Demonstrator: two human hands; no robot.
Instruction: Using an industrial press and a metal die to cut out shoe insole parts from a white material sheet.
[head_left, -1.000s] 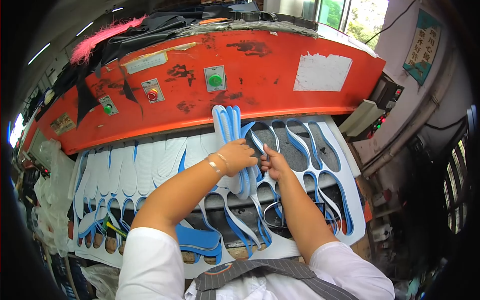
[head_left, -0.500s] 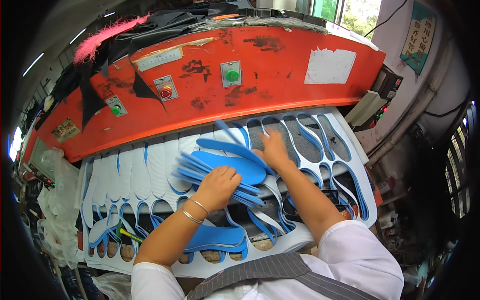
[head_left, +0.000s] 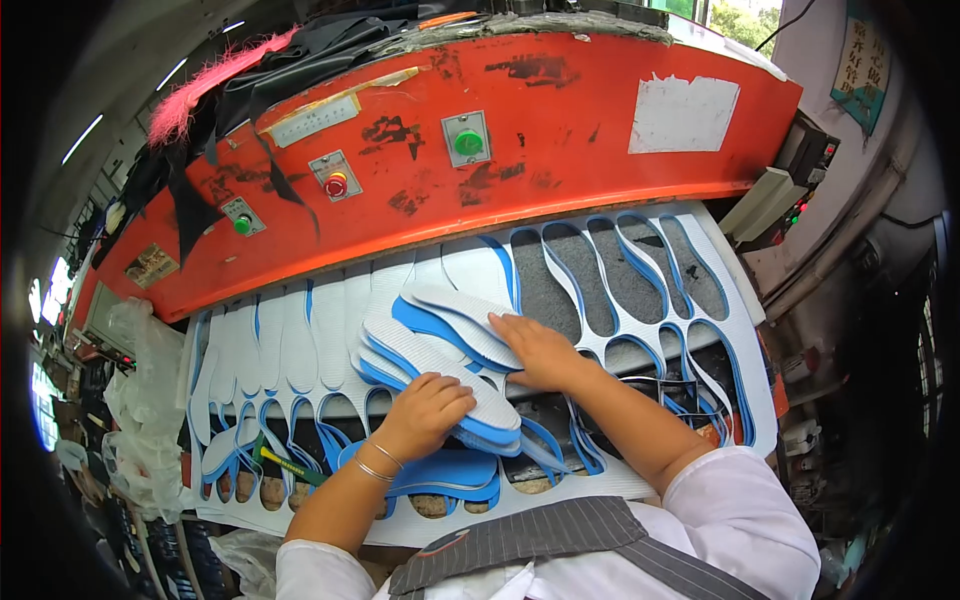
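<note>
Head view: red press machine arcs across the upper frame, largest item, bearing a green button near its middle and a red button to the left of that. Directly below the press lies the white-and-blue foam sheet, punched with sole-shaped holes on its right part; uncut-looking sole shapes remain in rows on its left part. Below the press, at the sheet's centre, sits a fanned stack of insoles, white textured faces up, blue undersides showing at the edges.

Left hand rests on the near end of the stack, fingers curled down over the top insole, thumb probably underneath (hidden, cannot confirm); grip reads as clamped on the stack. Two thin bangles on that wrist. Right hand lies flat, fingers pressed together, palm down on the stack's right edge, touching it.

Loose blue insoles lie under the left wrist, at the sheet's near edge. A yellow-green tool sits left of them.
</note>
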